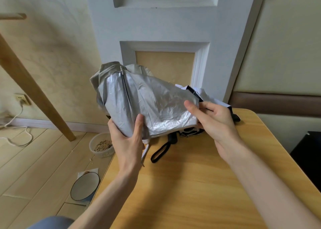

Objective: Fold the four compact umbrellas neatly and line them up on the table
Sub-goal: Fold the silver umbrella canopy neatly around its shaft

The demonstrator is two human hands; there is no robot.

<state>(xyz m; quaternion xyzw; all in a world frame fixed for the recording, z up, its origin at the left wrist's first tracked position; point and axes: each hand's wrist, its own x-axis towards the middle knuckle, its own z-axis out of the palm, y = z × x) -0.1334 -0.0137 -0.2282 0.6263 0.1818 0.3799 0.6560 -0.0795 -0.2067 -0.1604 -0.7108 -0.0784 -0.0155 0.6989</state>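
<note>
— What kind of place is this?
— A home: pale wooden plank floor (43, 168), white moulded wall panelling (156, 29), a yellow wooden worktop (191, 185).
— What else?
— A clear plastic bowl of grain (102, 153) and a round dark-rimmed white plate (85, 187) sit on the floor.

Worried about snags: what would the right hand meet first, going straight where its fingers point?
The silver umbrella, whose canopy edge the right hand pinches; it would likely push deeper into that fabric.

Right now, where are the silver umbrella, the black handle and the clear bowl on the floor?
silver umbrella (156, 103): head view, crinkled canopy fabric.
black handle (172, 138): head view, its body on the table.
clear bowl (101, 153): head view, front wall.
</note>
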